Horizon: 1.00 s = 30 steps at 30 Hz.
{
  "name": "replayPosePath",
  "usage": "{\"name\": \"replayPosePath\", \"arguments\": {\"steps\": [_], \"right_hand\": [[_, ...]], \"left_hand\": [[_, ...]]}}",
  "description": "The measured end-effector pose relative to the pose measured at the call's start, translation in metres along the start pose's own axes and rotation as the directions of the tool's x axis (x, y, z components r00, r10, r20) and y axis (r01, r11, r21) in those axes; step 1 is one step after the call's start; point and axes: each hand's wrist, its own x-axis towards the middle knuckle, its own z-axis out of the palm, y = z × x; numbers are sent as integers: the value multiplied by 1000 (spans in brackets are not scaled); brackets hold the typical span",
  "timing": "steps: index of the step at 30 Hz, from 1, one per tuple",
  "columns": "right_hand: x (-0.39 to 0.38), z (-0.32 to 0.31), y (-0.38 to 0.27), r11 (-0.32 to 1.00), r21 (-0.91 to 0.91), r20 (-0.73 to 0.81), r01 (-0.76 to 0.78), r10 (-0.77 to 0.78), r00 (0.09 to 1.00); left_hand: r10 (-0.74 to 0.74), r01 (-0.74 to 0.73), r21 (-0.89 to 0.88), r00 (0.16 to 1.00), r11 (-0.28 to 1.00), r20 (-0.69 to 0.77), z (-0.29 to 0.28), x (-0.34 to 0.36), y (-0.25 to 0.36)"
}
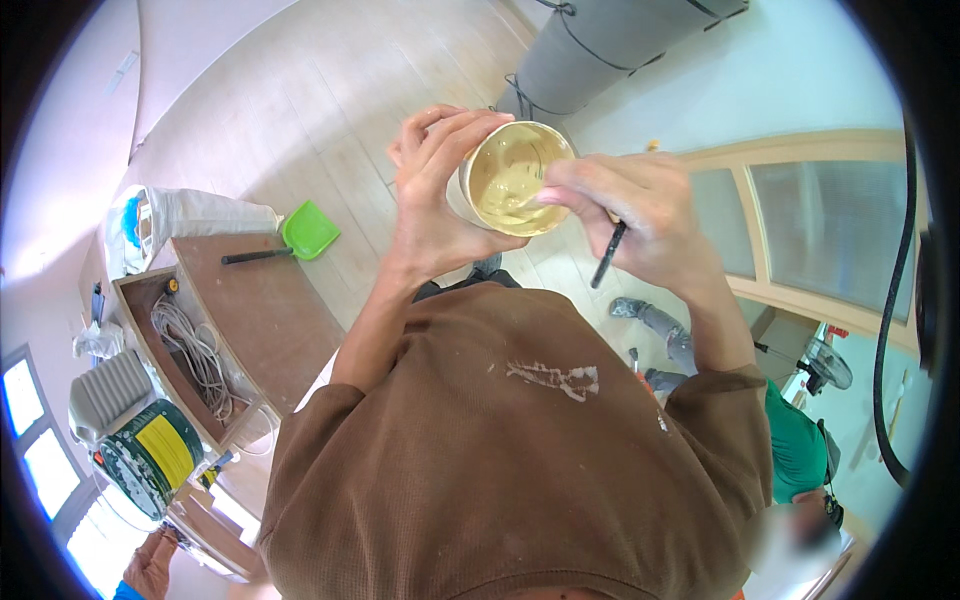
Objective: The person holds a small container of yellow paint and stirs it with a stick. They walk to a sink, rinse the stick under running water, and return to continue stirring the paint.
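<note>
My left hand [432, 195] is wrapped round the side of a round tub [459, 200], with its mouth tipped toward me. Pale yellow paste or paint [500, 190] coats the tub's inner wall and bottom. Over the tub's right rim reaches my right hand [640, 210], closed on a slim tool with a black handle [607, 256]. The handle sticks out below the fingers. The tool's working end is hidden by the fingers and the paste, so its kind cannot be made out.
At left stands a wooden cabinet [265, 290] holding a coiled cable [190, 345], with a green dustpan [311, 230] beside it. A green bucket [150, 455] is lower left, near another person's hand [150, 568]. A person in green [797, 440] is lower right, near a fan [828, 366]. Wrapped grey columns [600, 50] stand ahead.
</note>
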Motion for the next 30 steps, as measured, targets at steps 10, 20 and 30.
{"name": "replayPosePath", "arguments": {"steps": [10, 20, 30], "right_hand": [[11, 28, -17, 864, 72, -16, -498, 500, 866], [56, 73, -10, 940, 35, -33, -340, 341, 939], [143, 98, 80, 983, 51, -53, -176, 178, 983]], "left_hand": [[-9, 9, 17, 1000, 1000, -3, -30, -2, -17], [-86, 85, 16, 995, 996, 48, -77, 2, -57], [-106, 105, 44, 994, 994, 22, -87, 73, -133]]}}
